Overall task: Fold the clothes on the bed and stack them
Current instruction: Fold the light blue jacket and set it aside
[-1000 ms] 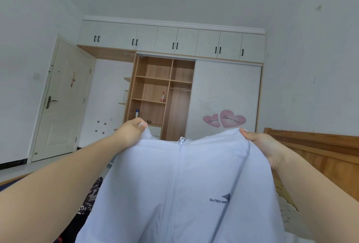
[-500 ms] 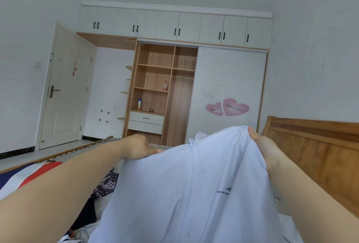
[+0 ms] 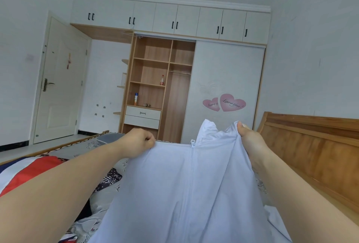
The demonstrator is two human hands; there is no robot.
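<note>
A pale blue zip-front jacket (image 3: 184, 194) hangs spread in front of me, its zipper running down the middle. My left hand (image 3: 138, 141) grips its top edge on the left. My right hand (image 3: 250, 135) pinches the top edge on the right, where the fabric bunches up into a peak. The jacket's lower part runs out of the frame at the bottom. Beneath it lies the bed (image 3: 85, 145) with a grey patterned sheet. A red, white and navy striped garment (image 3: 25, 170) and a dark patterned garment (image 3: 110, 180) lie on the bed at the left.
The wooden headboard (image 3: 310, 149) runs along the right. Beyond the bed stands a wardrobe with open wooden shelves (image 3: 151, 79), a white sliding door with pink heart stickers (image 3: 225, 102), and a closed room door (image 3: 60, 83) at the left.
Both hands have lowered the jacket and stretched it wider toward the bed. The view has tilted down, showing more of the bed and the garments on it.
</note>
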